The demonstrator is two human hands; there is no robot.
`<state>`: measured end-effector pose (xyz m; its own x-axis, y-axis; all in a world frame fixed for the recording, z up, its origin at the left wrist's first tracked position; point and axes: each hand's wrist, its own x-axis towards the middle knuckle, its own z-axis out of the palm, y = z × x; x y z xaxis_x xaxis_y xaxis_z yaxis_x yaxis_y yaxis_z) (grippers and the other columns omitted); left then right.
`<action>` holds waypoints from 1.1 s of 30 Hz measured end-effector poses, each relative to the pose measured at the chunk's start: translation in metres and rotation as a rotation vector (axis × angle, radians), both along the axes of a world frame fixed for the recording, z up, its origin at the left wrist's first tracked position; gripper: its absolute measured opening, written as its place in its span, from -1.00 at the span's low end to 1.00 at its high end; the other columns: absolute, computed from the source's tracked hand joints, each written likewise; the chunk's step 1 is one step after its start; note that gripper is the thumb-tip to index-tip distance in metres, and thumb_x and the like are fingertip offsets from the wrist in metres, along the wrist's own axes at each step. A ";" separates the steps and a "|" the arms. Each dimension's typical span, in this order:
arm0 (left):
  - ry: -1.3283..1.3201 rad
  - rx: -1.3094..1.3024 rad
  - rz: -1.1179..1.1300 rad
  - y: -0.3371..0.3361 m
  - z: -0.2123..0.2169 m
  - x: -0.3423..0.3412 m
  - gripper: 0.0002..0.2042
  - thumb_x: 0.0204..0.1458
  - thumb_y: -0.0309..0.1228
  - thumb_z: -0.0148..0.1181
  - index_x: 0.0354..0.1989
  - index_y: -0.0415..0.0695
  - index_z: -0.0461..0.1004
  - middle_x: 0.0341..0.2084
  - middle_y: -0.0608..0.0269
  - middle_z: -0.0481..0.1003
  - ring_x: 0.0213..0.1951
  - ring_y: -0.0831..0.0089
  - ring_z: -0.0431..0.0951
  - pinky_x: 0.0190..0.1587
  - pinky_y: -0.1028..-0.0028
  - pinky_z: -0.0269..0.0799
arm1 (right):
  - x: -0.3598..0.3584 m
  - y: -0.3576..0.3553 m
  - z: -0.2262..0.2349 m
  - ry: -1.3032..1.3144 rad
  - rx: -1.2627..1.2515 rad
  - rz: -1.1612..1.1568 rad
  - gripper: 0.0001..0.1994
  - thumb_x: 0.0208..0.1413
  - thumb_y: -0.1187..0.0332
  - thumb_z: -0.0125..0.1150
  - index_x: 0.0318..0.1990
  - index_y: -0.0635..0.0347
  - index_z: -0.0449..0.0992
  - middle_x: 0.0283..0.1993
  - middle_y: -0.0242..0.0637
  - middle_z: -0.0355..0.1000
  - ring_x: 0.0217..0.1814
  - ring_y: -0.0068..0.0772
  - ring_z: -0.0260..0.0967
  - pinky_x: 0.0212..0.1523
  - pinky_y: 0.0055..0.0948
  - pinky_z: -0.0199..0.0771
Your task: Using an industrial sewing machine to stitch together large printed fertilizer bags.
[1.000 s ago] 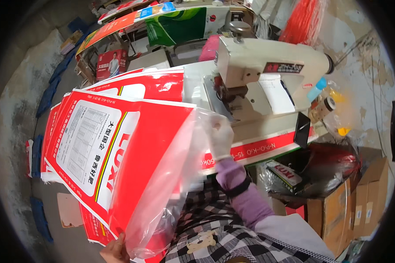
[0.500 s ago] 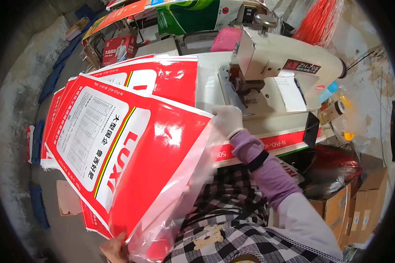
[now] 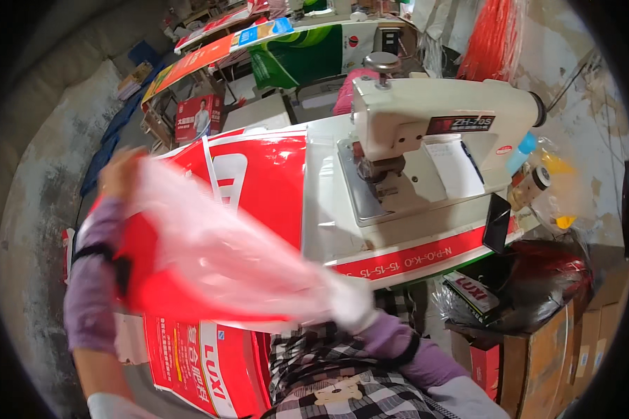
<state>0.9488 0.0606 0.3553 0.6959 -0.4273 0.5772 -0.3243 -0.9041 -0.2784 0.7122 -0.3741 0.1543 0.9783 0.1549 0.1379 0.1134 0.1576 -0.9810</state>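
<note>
A red and white plastic sack, smeared by motion, stretches slantwise between my two hands. My left hand, blurred and bare, is closed on its far left end. My right hand, in a white glove, grips the near right end beside my checked apron. Beneath and behind it, a stack of red printed sacks lies on the work table. To the right of the stack stands a cream sewing machine, touched by neither hand. Below the held sack, another printed sack lies at lower left.
A notepad with a pen lies by the machine's arm. A thread spool stands at its right, and a dark flat object sits at the table edge. Cardboard boxes stand at lower right. Red strands hang behind.
My left hand has swung from the near edge up to the far left, turning the sack over. My right hand has come down toward my body, and the view has shifted.
</note>
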 end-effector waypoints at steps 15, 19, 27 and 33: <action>0.531 -0.317 -0.958 -0.350 -0.207 0.064 -0.63 -0.27 -0.71 0.14 -0.30 0.03 0.62 -0.45 0.20 0.57 -0.38 0.19 0.57 -0.31 0.38 0.52 | -0.143 -0.168 -0.094 0.258 -0.546 -0.344 -0.66 0.03 0.38 0.19 0.02 0.02 0.56 -0.36 -0.15 0.54 -0.40 -0.31 0.48 -0.34 -0.36 0.41; 0.795 0.035 -0.730 -0.335 -0.181 0.064 -0.65 -0.09 -0.49 0.17 -0.16 0.32 0.61 -0.48 0.22 0.56 -0.43 0.16 0.57 -0.34 0.28 0.49 | -0.164 -0.160 -0.058 0.500 -0.224 -0.205 -0.68 0.14 0.30 0.10 0.03 0.12 0.53 -0.06 -0.23 0.55 -0.07 -0.54 0.51 0.01 -0.53 0.43; 1.234 0.301 -0.401 -0.380 -0.124 -0.026 -0.38 -0.12 -0.10 0.24 0.19 0.03 0.34 0.04 -0.20 0.38 0.06 0.09 0.44 0.15 0.17 0.27 | -0.049 -0.102 -0.021 0.188 -0.374 -0.405 -0.62 0.11 0.47 -0.06 0.09 0.05 0.48 -0.16 -0.02 0.50 -0.22 -0.27 0.55 -0.19 -0.43 0.48; 1.202 0.241 -0.104 -0.227 -0.073 0.018 -0.50 -0.06 -0.26 0.27 0.09 -0.12 0.40 -0.05 0.15 0.49 0.00 0.29 0.48 0.07 0.25 0.35 | 0.076 -0.072 0.001 0.389 -0.135 -0.258 -0.63 0.16 0.30 -0.06 0.12 -0.04 0.44 -0.20 -0.05 0.49 -0.32 -0.10 0.48 -0.34 -0.26 0.46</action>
<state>0.9672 -0.1660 0.2825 0.6866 -0.5197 -0.5084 -0.5574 -0.8252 0.0908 0.7883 -0.4457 0.1552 0.9621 -0.1086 -0.2500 -0.2469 0.0412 -0.9682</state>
